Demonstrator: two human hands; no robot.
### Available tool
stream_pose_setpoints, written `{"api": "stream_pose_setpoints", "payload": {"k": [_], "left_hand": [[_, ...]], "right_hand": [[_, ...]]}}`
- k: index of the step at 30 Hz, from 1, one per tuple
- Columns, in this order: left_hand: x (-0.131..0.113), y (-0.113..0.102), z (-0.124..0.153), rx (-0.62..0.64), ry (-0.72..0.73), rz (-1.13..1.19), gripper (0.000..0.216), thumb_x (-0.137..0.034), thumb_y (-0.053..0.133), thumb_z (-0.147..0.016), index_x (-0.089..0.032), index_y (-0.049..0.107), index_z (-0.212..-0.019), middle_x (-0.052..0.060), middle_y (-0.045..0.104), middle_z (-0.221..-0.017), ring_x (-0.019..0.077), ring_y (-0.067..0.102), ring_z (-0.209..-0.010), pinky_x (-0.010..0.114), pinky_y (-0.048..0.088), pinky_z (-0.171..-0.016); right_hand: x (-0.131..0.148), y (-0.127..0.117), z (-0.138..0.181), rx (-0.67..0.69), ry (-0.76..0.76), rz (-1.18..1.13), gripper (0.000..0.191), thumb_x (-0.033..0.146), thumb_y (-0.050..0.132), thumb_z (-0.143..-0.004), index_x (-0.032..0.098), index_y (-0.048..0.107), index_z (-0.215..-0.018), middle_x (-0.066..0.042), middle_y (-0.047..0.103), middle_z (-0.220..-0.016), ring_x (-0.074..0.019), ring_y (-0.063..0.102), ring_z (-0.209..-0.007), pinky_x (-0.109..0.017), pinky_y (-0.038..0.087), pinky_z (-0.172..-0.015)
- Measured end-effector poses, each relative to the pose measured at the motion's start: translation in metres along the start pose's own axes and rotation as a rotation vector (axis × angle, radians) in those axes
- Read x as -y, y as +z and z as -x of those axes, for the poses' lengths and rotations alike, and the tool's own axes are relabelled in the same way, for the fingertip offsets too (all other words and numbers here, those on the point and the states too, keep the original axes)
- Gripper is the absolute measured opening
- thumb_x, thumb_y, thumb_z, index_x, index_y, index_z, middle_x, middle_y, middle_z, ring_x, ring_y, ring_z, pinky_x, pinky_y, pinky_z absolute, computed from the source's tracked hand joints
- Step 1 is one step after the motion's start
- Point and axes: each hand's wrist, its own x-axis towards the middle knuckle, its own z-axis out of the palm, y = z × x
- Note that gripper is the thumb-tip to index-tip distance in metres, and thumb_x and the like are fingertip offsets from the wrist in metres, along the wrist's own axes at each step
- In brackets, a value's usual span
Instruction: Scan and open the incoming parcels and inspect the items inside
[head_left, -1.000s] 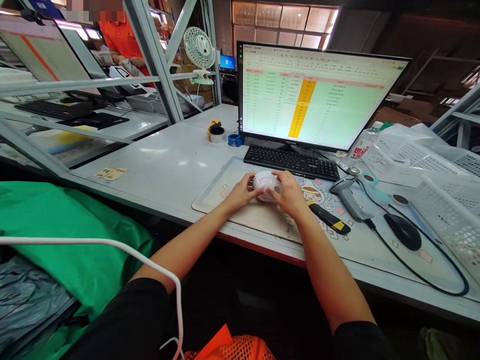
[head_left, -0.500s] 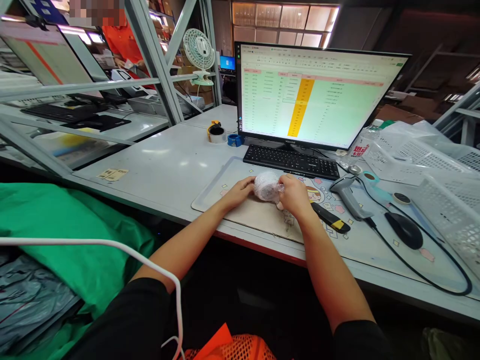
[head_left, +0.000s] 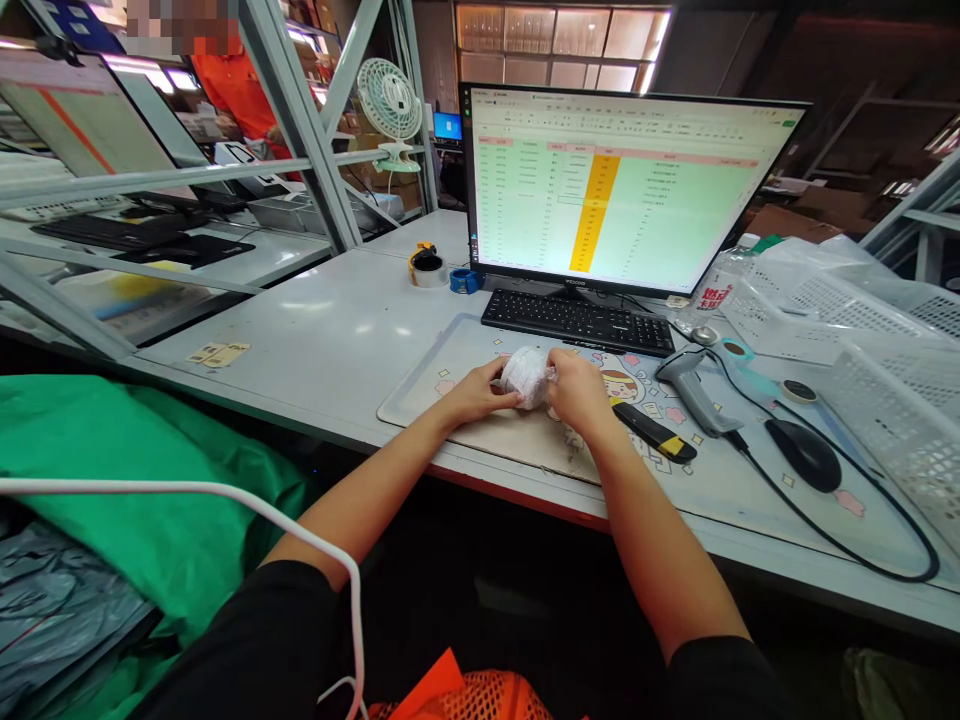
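Both my hands grip a small white bundle wrapped in bubble wrap (head_left: 526,374) on the desk mat (head_left: 435,370) in front of the keyboard (head_left: 577,321). My left hand (head_left: 480,392) presses its left side with curled fingers. My right hand (head_left: 577,392) is closed round its right end. A black and yellow utility knife (head_left: 654,432) lies just right of my right hand.
A monitor (head_left: 615,190) stands behind the keyboard. A barcode scanner (head_left: 694,388), a mouse (head_left: 802,452) with its cable and white mesh baskets (head_left: 892,410) lie to the right. Tape rolls (head_left: 430,268) sit at the back left. Green cloth (head_left: 127,460) hangs at my left. A person in orange (head_left: 236,80) works beyond the rack.
The bundle has been turned and squeezed between my hands, shifting slightly left. My right hand moved from lying over it to gripping its right end.
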Motion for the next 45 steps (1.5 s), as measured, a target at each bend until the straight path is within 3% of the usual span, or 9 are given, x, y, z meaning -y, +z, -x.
{"api": "stream_pose_setpoints", "payload": {"k": [7, 13, 16, 24, 31, 35, 39, 42, 45], "left_hand": [[-0.008, 0.014, 0.005, -0.193, 0.058, -0.251, 0.091, -0.039, 0.081, -0.073, -0.017, 0.045, -0.153, 0.014, 0.067, -0.132, 0.0304, 0.069, -0.112, 0.041, 0.057, -0.096], [-0.001, 0.017, 0.001, -0.160, 0.097, -0.095, 0.107, -0.041, 0.073, -0.082, -0.014, 0.016, -0.168, 0.021, 0.058, -0.145, 0.0303, 0.067, -0.120, 0.045, 0.056, -0.102], [-0.003, 0.021, -0.001, -0.154, 0.122, -0.173, 0.110, -0.041, 0.079, -0.080, -0.014, 0.019, -0.168, 0.022, 0.053, -0.153, 0.0349, 0.059, -0.135, 0.048, 0.048, -0.115], [-0.008, 0.024, -0.010, -0.379, 0.029, -0.241, 0.101, -0.037, 0.081, -0.074, -0.020, 0.033, -0.160, 0.019, 0.055, -0.151, 0.0369, 0.062, -0.129, 0.051, 0.048, -0.112], [-0.008, -0.001, -0.004, -0.350, 0.023, -0.102, 0.081, -0.055, 0.084, -0.077, -0.024, 0.051, -0.145, 0.008, 0.066, -0.125, 0.0276, 0.066, -0.111, 0.042, 0.051, -0.103], [-0.007, 0.000, -0.005, -0.290, -0.020, -0.113, 0.077, -0.060, 0.082, -0.079, -0.023, 0.054, -0.140, 0.006, 0.069, -0.119, 0.0284, 0.067, -0.107, 0.043, 0.052, -0.101], [-0.006, 0.006, -0.008, -0.306, 0.025, -0.200, 0.072, -0.059, 0.081, -0.080, -0.023, 0.056, -0.138, 0.009, 0.065, -0.128, 0.0315, 0.064, -0.120, 0.047, 0.049, -0.110], [-0.008, 0.011, -0.008, -0.349, 0.110, -0.316, 0.069, -0.056, 0.082, -0.079, -0.025, 0.061, -0.137, 0.012, 0.054, -0.140, 0.0334, 0.058, -0.132, 0.048, 0.045, -0.117], [-0.011, 0.015, -0.008, -0.352, 0.111, -0.398, 0.066, -0.057, 0.083, -0.079, -0.027, 0.066, -0.135, 0.012, 0.047, -0.144, 0.0341, 0.058, -0.130, 0.050, 0.047, -0.116]], "right_hand": [[0.000, 0.003, -0.002, -0.022, 0.004, -0.096, 0.033, 0.009, 0.051, -0.088, 0.019, 0.071, -0.112, -0.008, 0.075, -0.093, -0.0255, 0.063, -0.085, -0.032, 0.034, -0.071], [0.005, 0.004, -0.004, 0.007, -0.011, -0.106, 0.033, 0.014, 0.052, -0.090, 0.020, 0.069, -0.118, -0.010, 0.077, -0.103, -0.0270, 0.066, -0.090, -0.032, 0.039, -0.075], [0.012, 0.001, -0.004, 0.018, -0.049, -0.112, 0.029, 0.020, 0.058, -0.089, 0.019, 0.067, -0.116, -0.012, 0.076, -0.108, -0.0277, 0.066, -0.094, -0.033, 0.042, -0.078], [0.016, 0.008, -0.009, -0.042, -0.080, -0.306, 0.021, 0.023, 0.061, -0.084, 0.022, 0.064, -0.104, -0.006, 0.074, -0.094, -0.0243, 0.066, -0.084, -0.030, 0.043, -0.075], [-0.010, 0.014, -0.014, -0.270, 0.238, -0.413, 0.028, 0.027, 0.048, -0.092, 0.021, 0.067, -0.112, -0.006, 0.073, -0.089, -0.0255, 0.066, -0.083, -0.031, 0.044, -0.075], [-0.023, 0.008, -0.018, -0.115, 0.284, -0.268, 0.033, 0.027, 0.045, -0.098, 0.017, 0.072, -0.115, -0.012, 0.074, -0.107, -0.0266, 0.069, -0.099, -0.032, 0.045, -0.083], [-0.036, -0.003, -0.016, 0.100, 0.161, -0.107, 0.041, 0.045, 0.073, -0.087, 0.017, 0.073, -0.117, -0.016, 0.069, -0.126, -0.0302, 0.066, -0.113, -0.031, 0.045, -0.083], [-0.038, -0.008, -0.015, 0.162, 0.129, -0.097, 0.031, 0.036, 0.077, -0.083, 0.020, 0.073, -0.109, -0.009, 0.074, -0.112, -0.0256, 0.067, -0.101, -0.028, 0.042, -0.077], [-0.032, -0.006, -0.016, 0.075, 0.115, -0.141, 0.011, 0.018, 0.067, -0.083, 0.022, 0.069, -0.092, -0.003, 0.073, -0.090, -0.0210, 0.064, -0.086, -0.027, 0.038, -0.073]]}}
